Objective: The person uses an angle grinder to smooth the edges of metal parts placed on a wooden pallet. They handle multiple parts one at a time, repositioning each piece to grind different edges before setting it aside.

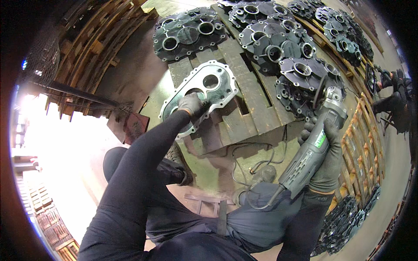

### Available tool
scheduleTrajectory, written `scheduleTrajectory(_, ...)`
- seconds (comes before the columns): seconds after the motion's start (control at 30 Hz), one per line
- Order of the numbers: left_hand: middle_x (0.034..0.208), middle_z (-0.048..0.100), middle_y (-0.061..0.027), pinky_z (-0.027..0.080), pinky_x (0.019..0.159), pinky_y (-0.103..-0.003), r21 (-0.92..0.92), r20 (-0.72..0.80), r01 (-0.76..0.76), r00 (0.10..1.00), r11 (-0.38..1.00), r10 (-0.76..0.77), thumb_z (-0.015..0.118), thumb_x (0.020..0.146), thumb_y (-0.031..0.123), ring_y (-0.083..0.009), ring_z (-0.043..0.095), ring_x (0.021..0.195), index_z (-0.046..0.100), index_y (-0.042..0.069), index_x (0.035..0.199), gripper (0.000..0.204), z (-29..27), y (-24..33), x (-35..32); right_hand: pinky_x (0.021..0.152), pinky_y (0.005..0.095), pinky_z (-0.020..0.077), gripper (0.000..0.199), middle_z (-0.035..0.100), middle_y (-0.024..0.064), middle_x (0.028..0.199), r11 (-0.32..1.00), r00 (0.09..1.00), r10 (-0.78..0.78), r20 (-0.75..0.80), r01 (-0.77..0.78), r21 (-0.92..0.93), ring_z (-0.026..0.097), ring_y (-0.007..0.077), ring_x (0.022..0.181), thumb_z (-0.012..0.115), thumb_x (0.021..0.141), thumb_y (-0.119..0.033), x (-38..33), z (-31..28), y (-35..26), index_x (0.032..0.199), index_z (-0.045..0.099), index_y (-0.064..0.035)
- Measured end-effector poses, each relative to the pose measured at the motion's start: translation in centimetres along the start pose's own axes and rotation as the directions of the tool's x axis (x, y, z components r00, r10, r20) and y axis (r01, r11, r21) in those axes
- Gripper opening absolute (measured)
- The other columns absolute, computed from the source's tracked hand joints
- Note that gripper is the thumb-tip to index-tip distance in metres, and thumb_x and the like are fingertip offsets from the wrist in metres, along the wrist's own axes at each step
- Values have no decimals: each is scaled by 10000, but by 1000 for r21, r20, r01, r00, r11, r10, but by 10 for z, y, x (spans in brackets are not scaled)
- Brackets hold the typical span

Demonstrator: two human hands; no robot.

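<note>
A bright, bare-metal cover plate (215, 85) with round holes lies on a wooden pallet (252, 104). My left hand (190, 104), in a grey glove, presses on the plate's lower half, fingers curled over the rim of a hole. My right hand (327, 161), also gloved, grips the body of a grey angle grinder (320, 130). The grinder's disc end points up and away, held off to the right of the plate, close to a dark casting (305, 78).
Several dark cast covers (187, 35) lie in rows across the pallet and further back (270, 39). More dark castings (344, 222) are stacked at lower right beside a wooden pallet (363, 143). The grinder's cable (248, 152) loops on the floor. Another person (394, 93) crouches at the right edge.
</note>
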State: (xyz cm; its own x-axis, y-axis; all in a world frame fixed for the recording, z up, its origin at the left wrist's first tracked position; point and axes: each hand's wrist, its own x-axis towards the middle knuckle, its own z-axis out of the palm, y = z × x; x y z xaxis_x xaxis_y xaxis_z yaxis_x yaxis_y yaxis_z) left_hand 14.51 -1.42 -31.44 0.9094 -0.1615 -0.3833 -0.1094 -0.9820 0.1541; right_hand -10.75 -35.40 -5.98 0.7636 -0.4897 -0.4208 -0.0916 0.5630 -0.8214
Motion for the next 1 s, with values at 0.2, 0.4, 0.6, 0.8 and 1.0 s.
scheduleTrajectory(0.2, 1120, 764, -280, 534, 1016, -514, -471, -40, 175, 975, 865, -219, 725, 895, 513, -451, 718, 1134, 794, 17, 1096, 540, 46, 17, 17, 731, 321, 656, 547, 748, 163, 1036, 998, 999, -13, -34, 11, -60, 766, 219, 847, 790, 969, -375, -6, 2, 1, 1269, 604, 42)
scheduleTrajectory(0.4, 982, 762, -270, 555, 839, -508, -421, -333, -70, 939, 904, -82, 791, 887, 344, -429, 740, 961, 775, -27, 965, 379, 55, 37, -8, 719, 326, 654, 564, 746, 164, 1042, 998, 1000, -6, -20, 5, -66, 766, 221, 836, 789, 970, -381, -3, -3, 4, 1294, 587, 34)
scheduleTrajectory(0.6, 1300, 693, -226, 513, 1065, -513, -462, -263, -286, 948, 840, 178, 794, 922, 294, -432, 651, 1227, 727, 48, 1264, 426, 71, 61, -35, 773, 325, 644, 522, 743, 141, 1035, 985, 998, -10, -62, -1, -175, 757, 199, 851, 779, 988, -379, -4, 19, 13, 1287, 614, 15)
scheduleTrajectory(0.8, 1284, 670, -212, 518, 1041, -517, -338, -212, -455, 890, 824, 404, 751, 909, 210, -435, 637, 1225, 718, 79, 1249, 365, 76, 74, -55, 730, 326, 626, 441, 761, 135, 993, 872, 991, -41, 124, 97, -480, 765, 215, 805, 808, 962, -336, 14, 32, 39, 1202, 666, 5)
scheduleTrajectory(1.0, 1105, 743, -207, 596, 904, -484, 177, -4, -584, 804, 792, 594, 665, 929, 135, -391, 740, 1029, 757, 40, 1136, 245, 20, 67, -88, 715, 315, 605, 368, 758, 94, 976, 623, 961, 79, 266, 161, -765, 712, 158, 756, 845, 949, -240, 71, 15, 91, 1185, 692, -1)
